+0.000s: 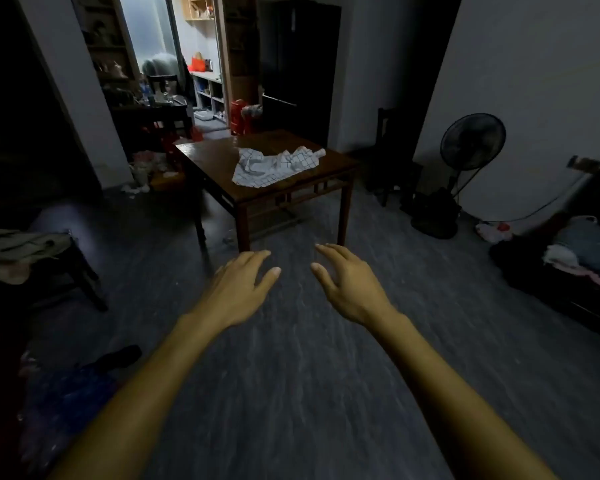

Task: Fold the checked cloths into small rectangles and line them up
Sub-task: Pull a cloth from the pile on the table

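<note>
Checked cloths [277, 165] crumpled, hands outstretched (fingers relaxed)

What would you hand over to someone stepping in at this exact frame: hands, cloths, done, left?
Left hand: open, holds nothing, out over the floor.
Right hand: open, holds nothing, beside the left.
Checked cloths: a crumpled heap on the wooden table, across the room from the hands; how many cannot be told.
Done: nothing folded, nothing lined up.
Left: go to the table, separate the cloths, fold each into a small rectangle, set them in a row.
</note>
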Demonstrator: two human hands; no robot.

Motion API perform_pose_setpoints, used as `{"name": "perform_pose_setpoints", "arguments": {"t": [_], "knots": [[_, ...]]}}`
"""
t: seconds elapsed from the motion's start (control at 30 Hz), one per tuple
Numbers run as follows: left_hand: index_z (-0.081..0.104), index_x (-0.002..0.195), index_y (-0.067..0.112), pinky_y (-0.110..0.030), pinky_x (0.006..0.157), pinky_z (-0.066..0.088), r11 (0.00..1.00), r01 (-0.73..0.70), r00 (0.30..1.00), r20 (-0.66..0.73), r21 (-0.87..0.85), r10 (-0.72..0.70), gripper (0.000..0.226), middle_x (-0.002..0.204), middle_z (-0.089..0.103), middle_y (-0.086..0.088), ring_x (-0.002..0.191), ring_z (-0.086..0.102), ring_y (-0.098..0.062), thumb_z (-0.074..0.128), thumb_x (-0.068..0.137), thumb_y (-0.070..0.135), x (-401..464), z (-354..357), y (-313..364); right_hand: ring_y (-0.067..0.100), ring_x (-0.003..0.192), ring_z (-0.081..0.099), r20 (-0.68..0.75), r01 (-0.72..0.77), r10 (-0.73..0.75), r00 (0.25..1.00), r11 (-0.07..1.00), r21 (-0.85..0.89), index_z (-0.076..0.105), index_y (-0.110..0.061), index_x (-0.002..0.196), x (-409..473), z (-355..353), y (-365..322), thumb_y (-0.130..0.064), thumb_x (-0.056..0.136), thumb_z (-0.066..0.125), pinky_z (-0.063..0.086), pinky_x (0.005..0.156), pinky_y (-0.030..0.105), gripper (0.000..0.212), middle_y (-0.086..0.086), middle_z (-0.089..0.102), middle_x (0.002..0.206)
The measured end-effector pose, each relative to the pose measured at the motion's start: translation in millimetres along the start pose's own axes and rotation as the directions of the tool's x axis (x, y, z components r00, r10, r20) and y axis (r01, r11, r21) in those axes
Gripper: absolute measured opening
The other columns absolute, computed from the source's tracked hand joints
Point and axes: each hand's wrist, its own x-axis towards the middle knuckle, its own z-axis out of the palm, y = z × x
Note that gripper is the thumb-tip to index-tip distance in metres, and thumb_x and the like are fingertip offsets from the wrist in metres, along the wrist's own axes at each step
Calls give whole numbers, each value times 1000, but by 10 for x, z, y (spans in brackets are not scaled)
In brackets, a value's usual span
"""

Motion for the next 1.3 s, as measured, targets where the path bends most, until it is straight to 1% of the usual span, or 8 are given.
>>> {"name": "perform_pose_setpoints", "arguments": {"t": [0.17,0.27,0.43,0.53,0.8,0.97,1.13,1.3], "knots": [[31,144,22,-43,110,29,1000,-8,1000,-20,-8,8,57,149,36,-2,135,34,-21,31,95,50,518,219,-171,18,133,39,53,-29,30,998,999,-21,39,-22,142,380,206,300,-48,98,36,33,109,37,50,3,41,146],[32,144,24,-47,110,29,999,2,999,-43,-37,-3,58,148,36,-1,134,35,-21,31,94,53,890,363,-339,18,132,40,40,-36,38,998,998,-54,40,-21,141,699,313,516,-47,98,37,36,108,38,50,4,42,145],[34,143,22,-44,110,30,995,62,996,-52,-74,-66,61,148,36,-3,133,35,-24,29,92,56,1558,493,-616,18,127,46,62,-63,69,996,992,-107,44,-20,138,1306,409,883,-48,98,36,40,105,40,50,3,47,141],[33,144,21,-43,110,30,994,61,997,-37,-90,-64,63,149,35,-4,133,36,-25,28,92,57,1986,505,-707,19,126,47,43,-87,93,995,988,-127,46,-18,137,1658,448,1052,-46,98,36,40,104,39,49,4,49,139],[38,141,18,-40,107,35,984,45,998,-28,-174,-50,62,144,41,-4,128,42,-24,31,92,55,2762,605,-863,18,124,47,69,-115,121,990,990,-83,45,-16,138,2346,690,1363,-45,99,37,40,103,34,49,4,49,139],[39,141,20,-31,106,32,950,128,991,8,-285,-131,55,144,41,-2,128,42,-20,37,94,49,3174,849,-983,19,124,48,116,-94,98,988,995,-39,45,-16,138,2756,926,1683,-44,99,38,42,103,39,49,5,50,138],[38,141,17,-30,104,31,950,171,985,61,-261,-161,54,144,40,-5,128,41,-21,38,95,46,3720,1105,-994,22,125,48,148,-83,80,986,996,12,45,-15,138,3152,1110,2175,-42,99,40,41,103,42,48,7,50,138],[40,140,16,-33,106,34,956,160,987,35,-246,-156,53,142,42,-7,126,43,-21,41,95,44,4520,1269,-807,23,124,48,120,-59,50,991,996,73,45,-14,138,3739,1138,2804,-40,99,42,41,104,41,47,8,50,138]]}}
